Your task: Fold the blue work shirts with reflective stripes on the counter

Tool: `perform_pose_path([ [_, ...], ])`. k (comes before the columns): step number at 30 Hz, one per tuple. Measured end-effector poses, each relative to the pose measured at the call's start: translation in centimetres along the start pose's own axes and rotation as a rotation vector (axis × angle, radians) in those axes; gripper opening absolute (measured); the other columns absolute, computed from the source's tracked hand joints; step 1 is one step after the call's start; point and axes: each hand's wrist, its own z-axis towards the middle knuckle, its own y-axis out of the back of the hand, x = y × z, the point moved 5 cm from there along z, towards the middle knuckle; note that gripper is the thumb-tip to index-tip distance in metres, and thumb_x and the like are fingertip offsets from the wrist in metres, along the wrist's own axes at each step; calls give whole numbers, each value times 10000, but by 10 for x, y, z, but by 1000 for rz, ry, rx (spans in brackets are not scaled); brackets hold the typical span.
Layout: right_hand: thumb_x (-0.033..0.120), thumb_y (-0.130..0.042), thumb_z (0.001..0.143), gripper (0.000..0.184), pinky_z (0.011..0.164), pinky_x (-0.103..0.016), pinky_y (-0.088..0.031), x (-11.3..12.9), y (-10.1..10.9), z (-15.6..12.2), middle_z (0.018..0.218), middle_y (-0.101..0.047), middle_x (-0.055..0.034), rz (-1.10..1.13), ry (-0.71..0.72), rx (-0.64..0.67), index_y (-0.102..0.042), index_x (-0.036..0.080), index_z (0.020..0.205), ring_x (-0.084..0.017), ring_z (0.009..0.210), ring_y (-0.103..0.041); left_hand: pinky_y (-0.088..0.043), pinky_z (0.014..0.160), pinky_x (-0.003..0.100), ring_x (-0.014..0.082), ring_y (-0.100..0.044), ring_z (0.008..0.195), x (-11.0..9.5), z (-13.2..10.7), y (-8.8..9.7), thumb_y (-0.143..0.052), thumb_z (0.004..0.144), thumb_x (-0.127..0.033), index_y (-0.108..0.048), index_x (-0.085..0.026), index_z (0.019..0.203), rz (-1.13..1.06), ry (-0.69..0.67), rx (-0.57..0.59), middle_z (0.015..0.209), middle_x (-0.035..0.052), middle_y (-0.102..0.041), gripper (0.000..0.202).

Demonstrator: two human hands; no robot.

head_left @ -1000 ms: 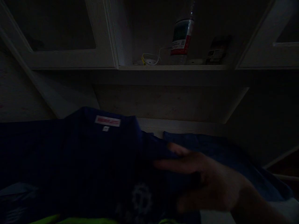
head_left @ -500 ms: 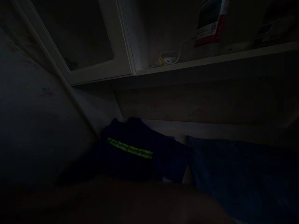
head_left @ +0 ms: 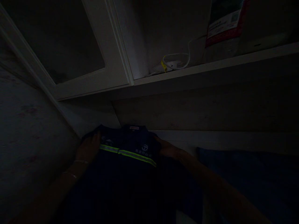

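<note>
A dark blue work shirt (head_left: 127, 168) with a yellow-green reflective stripe (head_left: 127, 153) lies spread in front of me in very dim light. Its collar with a small label points away from me toward the wall. My left hand (head_left: 88, 149) rests on the shirt's left shoulder, with thin bracelets on the wrist. My right hand (head_left: 167, 148) lies on the right shoulder. Both hands seem pressed against the cloth at the shoulder edges, but the dark hides the fingers.
Another blue cloth (head_left: 245, 177) lies to the right. A white shelf (head_left: 210, 67) above carries a coiled white cable (head_left: 174, 62) and a labelled bottle (head_left: 224, 26). A white cabinet door (head_left: 77, 56) hangs at upper left. A pale wall closes the left side.
Both hands have come onto the shirt's shoulders; half a second ago neither was clearly seen. The shirt now lies front up with logo and stripe showing. The view has shifted.
</note>
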Motion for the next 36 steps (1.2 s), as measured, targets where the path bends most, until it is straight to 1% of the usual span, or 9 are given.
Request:
perform_pose_path([
  [5,31,-574,620,855,1075,-385,-406,-25,34,55,1406,-541,-96,-159,152,-141,-428,176,1450,-242,1241,-533,-390,982,461,338,-533,1128,-46,62,-63,-176,895,-53,-336,10,1459,128,-98,-7,1288,265,-550,590],
  [10,84,-678,591,925,1184,-415,-228,-54,53,88,1528,-370,-156,-377,182,-241,-384,130,1467,-279,1411,-329,-371,1004,495,334,-557,1120,-57,94,-112,-201,871,-34,-434,30,1388,84,-26,83,1283,291,-569,571],
  [14,319,-773,642,974,1107,-453,-351,-108,74,55,1487,-393,-232,-394,-51,-319,-342,74,1481,-331,1349,-415,-406,969,463,308,-589,1105,-70,92,-134,-224,849,-14,-495,1,1346,40,-41,170,1256,267,-608,566],
  [17,498,-672,775,690,969,-412,-462,-136,84,9,1288,-601,-176,-452,-192,-295,-537,135,1346,-293,1148,-596,-463,866,455,316,-633,1034,-79,91,-133,-269,855,-58,-574,-30,1254,-6,-10,252,1155,260,-663,503],
  [21,436,-527,895,310,937,-362,-456,-120,82,-30,1080,-672,-125,-600,-40,-301,-698,178,896,-244,1034,-628,-486,770,506,383,-674,939,-103,96,-110,-273,878,-113,-662,-22,1046,-42,42,337,1003,282,-694,434],
  [24,403,-442,944,282,927,-331,-450,-91,77,-38,1082,-652,-104,-549,84,-474,-632,195,936,-206,1024,-611,-492,762,512,390,-684,924,-145,82,-86,-262,888,-118,-646,-24,1080,-85,-2,354,960,269,-701,440],
  [29,502,-378,963,361,524,-245,-439,-96,75,-50,838,-655,-39,-84,-284,-546,-534,196,1071,-135,613,-586,-491,889,469,326,-641,1094,-230,17,-82,-316,949,-392,-520,-198,1357,-252,-199,402,1346,161,-595,496],
  [32,463,-515,909,316,420,-196,-371,-120,81,-66,834,-657,-20,70,-433,-448,-571,190,1058,-89,516,-532,-389,1039,525,355,-429,1351,-248,-14,-102,-315,942,-509,-445,-224,1431,-320,-189,396,1563,121,-348,581],
  [36,368,-641,844,229,391,-185,-342,-147,94,-87,557,-551,54,-54,-486,-428,-597,173,955,-80,400,-471,-274,1104,592,326,-292,1439,-245,-32,-126,-317,939,-497,-385,-293,1464,-385,-193,382,1582,89,-317,568],
])
